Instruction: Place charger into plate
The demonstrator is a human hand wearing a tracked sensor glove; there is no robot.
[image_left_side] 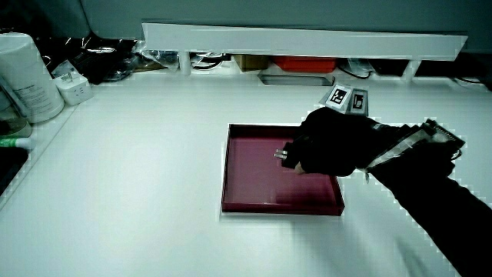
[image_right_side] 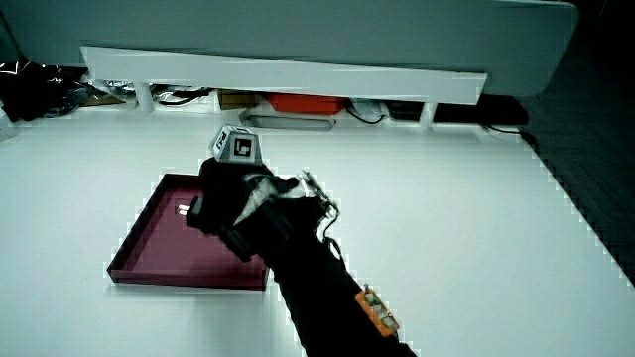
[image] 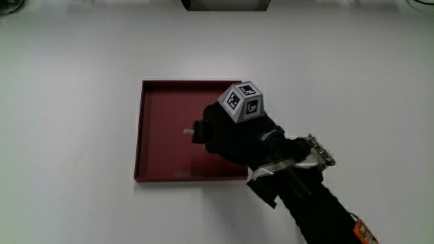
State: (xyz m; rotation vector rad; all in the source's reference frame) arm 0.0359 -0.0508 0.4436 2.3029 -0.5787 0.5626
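While the white table [image: 74, 135] lies bare around it in the main view, a square dark red plate [image: 159, 156] with a low rim sits near the middle, and the hand [image: 234, 135] hovers over the part of it nearest the forearm [image: 319, 203], the patterned cube [image: 242, 101] riding on its back. Poking out from the fingers [image: 203, 130] over the plate's floor is a dark charger [image: 196, 131] with pale prongs, and the fingers are clamped around it. Seen in a side view, the plate [image_left_side: 254, 181] has nothing else in it; a white jar [image_left_side: 27, 77] and a small white plug block [image_left_side: 74, 88] stand well apart from it at the table's edge, and a low white partition [image_left_side: 307, 38] has cables and clutter under it. The hand [image_left_side: 330, 146] reaches in low over the plate, the charger [image_left_side: 283, 156] gripped at its fingertips just above the floor. From a side view, the hand [image_right_side: 228, 203] is bent down at the wrist over the plate [image_right_side: 149, 253], knuckles up.
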